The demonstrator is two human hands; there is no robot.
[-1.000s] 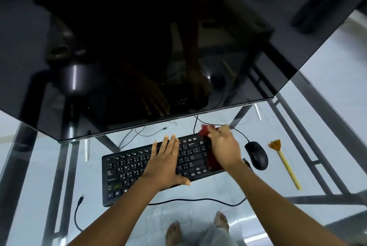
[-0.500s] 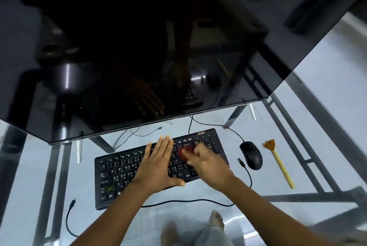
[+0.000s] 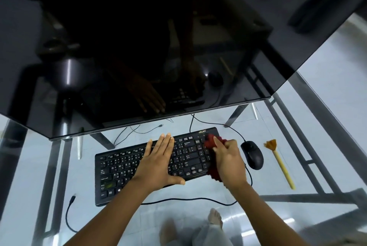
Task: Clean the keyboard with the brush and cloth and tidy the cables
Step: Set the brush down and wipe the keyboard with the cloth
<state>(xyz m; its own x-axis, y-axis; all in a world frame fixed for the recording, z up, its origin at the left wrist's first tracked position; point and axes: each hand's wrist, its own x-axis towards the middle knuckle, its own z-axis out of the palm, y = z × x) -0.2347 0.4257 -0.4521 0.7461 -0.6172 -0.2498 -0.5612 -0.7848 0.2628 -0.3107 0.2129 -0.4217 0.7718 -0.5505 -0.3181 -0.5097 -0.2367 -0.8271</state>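
**Two hands on the keyboard (image 3: pixel 119 168), one with the cloth (image 3: pixel 210 142)**

On the glass bench (image 3: pixel 23 166) a loose cable (image 3: pixel 68 212) lies at the left of the black keyboard. The left hand (image 3: pixel 158 162) rests flat on the middle keys, its grip open, fingers straight. The right hand (image 3: pixel 230 162) presses the red cloth on the keyboard's right end, its grip closed around it. Near on the right is a mouse (image 3: pixel 252 154), then the brush (image 3: pixel 280 164), untouched.
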